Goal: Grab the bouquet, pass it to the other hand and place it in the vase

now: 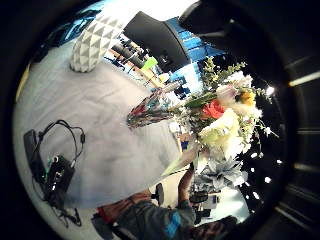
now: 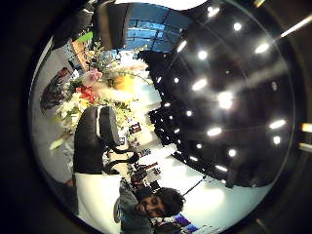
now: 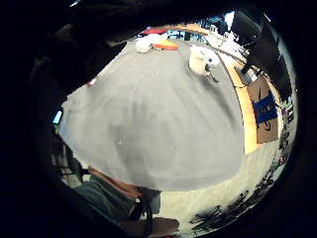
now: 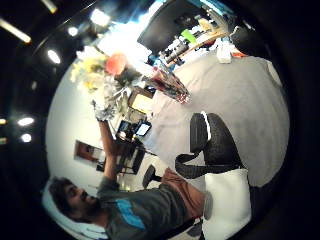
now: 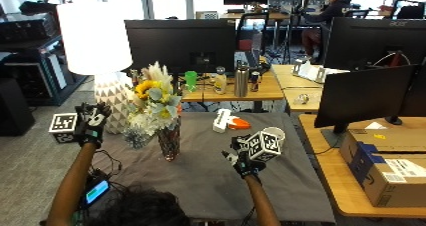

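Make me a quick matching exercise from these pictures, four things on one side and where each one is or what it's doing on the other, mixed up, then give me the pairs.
Things:
1. bouquet
2. left hand
3. lamp
4. right hand

Places or states:
A. raised, fingers spread, holding nothing
B. standing in the vase
C. held above the grey cloth
D. behind the bouquet, white shade

Pairs: 1-B, 2-A, 3-D, 4-C

- Your left hand (image 5: 90, 122) is raised, fingers spread. Just to its right stands the lamp base (image 5: 112, 105); further right, the bouquet (image 5: 154, 103) spreads wide above the vase (image 5: 169, 142).
- Below that hand, a small device (image 5: 96, 191) with cables lies on the grey cloth (image 5: 200, 178).
- Your right hand (image 5: 247, 158) hovers over open cloth. A white mug (image 5: 273, 135) is just beyond it, a white-and-orange object (image 5: 228, 120) further off to its left.
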